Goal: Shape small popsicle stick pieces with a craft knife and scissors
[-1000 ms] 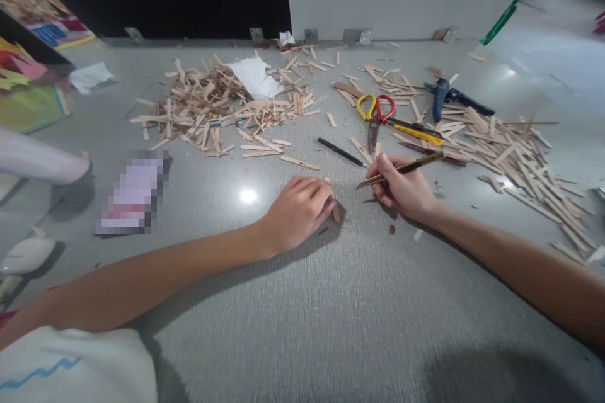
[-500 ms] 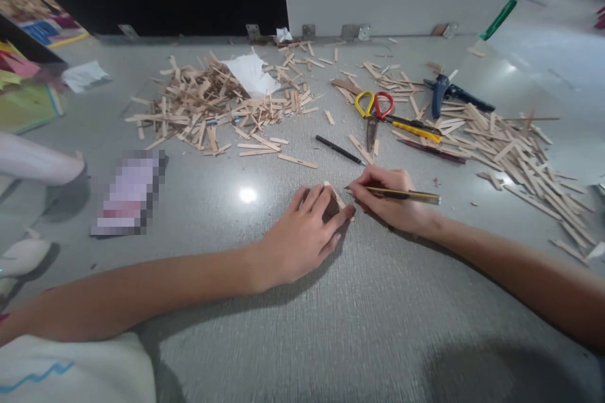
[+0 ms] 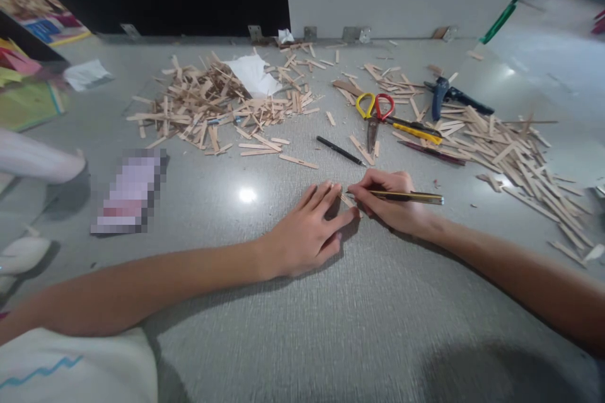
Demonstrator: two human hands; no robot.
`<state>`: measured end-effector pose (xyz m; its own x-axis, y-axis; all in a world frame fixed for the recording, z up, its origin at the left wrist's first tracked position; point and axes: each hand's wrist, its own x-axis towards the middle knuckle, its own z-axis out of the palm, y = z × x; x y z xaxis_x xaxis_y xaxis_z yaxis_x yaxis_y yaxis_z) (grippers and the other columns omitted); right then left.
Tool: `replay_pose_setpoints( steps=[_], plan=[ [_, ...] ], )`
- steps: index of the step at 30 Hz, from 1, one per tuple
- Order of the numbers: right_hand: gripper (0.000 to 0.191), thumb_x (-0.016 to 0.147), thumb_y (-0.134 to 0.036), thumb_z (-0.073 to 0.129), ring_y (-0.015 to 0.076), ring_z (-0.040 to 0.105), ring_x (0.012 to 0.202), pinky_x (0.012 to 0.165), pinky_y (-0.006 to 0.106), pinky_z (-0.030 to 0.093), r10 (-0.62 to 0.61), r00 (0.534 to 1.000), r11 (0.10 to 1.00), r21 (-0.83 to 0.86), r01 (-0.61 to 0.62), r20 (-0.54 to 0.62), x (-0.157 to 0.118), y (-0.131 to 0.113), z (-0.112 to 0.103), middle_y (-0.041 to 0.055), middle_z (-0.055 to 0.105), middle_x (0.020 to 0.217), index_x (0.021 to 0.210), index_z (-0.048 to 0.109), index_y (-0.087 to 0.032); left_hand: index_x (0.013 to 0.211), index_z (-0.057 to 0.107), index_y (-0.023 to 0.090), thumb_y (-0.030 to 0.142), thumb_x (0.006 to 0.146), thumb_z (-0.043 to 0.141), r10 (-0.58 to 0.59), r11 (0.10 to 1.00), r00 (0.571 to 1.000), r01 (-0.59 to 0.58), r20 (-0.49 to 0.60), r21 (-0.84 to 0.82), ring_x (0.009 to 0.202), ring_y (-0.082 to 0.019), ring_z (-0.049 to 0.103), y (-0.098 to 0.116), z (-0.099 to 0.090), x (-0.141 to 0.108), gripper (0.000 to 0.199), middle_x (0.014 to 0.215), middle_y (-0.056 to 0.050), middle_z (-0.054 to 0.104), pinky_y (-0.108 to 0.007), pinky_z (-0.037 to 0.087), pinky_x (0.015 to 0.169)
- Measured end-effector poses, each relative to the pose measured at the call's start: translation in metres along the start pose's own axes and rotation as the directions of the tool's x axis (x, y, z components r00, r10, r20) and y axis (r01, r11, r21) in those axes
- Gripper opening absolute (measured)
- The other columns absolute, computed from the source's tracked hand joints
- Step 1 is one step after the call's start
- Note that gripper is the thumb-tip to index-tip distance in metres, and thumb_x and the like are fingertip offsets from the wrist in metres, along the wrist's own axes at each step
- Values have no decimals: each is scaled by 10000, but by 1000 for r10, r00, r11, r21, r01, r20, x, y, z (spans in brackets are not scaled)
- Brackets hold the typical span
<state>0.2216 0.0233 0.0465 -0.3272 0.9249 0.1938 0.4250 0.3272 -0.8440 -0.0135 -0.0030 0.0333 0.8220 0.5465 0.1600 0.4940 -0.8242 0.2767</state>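
My left hand (image 3: 307, 230) lies over a small wooden stick (image 3: 346, 199) on the grey table, its fingers spread and their tips pressing the stick down. Part of the stick is hidden under those fingers. In my right hand (image 3: 390, 201) is a pencil (image 3: 411, 196), pinched near its point, with the tip at the stick's edge beside my left fingertips. A black pen (image 3: 340, 150) lies just beyond both hands. Scissors (image 3: 372, 129) with one yellow and one red handle rest behind my right hand.
A heap of wooden sticks (image 3: 189, 101) with white paper (image 3: 255, 74) is at the back left. More sticks (image 3: 515, 151), a yellow cutter (image 3: 416, 131) and a dark blue tool (image 3: 440, 97) lie at right. A blurred phone-like item (image 3: 127, 192) and a person's arm (image 3: 38, 157) are at left.
My left fingers have shifted slightly to the right and cover more of the stick. The pencil's tip has moved a little down and right.
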Motion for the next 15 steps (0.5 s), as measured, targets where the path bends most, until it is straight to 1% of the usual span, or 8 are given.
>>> replay_pose_setpoints(
  steps=[3,7,11,15],
  plan=[
    [527,1017,-619,642,102,446,479,468,276,330,-13,999,1000,-9,13,30,1,-1,-1,-26,576,526,690,602,-206,1573,486,197,281,1086,458,-10,1000,999,11,32,-8,1626,-458,271,-3,2,-1,496,1712,-243,356,-732,309,1261],
    [499,1019,-593,652,101,466,493,480,274,342,-17,998,1000,-5,18,62,4,-3,0,-30,587,548,709,599,-206,1582,469,186,284,1080,477,-4,1000,999,4,34,-9,1635,-436,260,-4,2,0,512,1722,-245,348,-707,308,1275],
    [453,1030,-536,646,100,480,496,497,270,357,-10,997,1000,-12,11,80,5,-3,1,-38,593,551,723,593,-208,1571,480,171,292,1077,489,8,1000,1000,-8,20,-5,1630,-443,263,-3,3,0,509,1720,-257,343,-683,311,1287],
    [447,1032,-539,636,112,512,536,533,276,387,13,996,1000,-17,-11,84,4,-3,2,-24,622,587,738,607,-204,1559,490,167,308,1080,492,10,1000,1000,-10,27,0,1624,-455,268,-3,3,1,500,1721,-263,338,-686,301,1292]
  ],
)
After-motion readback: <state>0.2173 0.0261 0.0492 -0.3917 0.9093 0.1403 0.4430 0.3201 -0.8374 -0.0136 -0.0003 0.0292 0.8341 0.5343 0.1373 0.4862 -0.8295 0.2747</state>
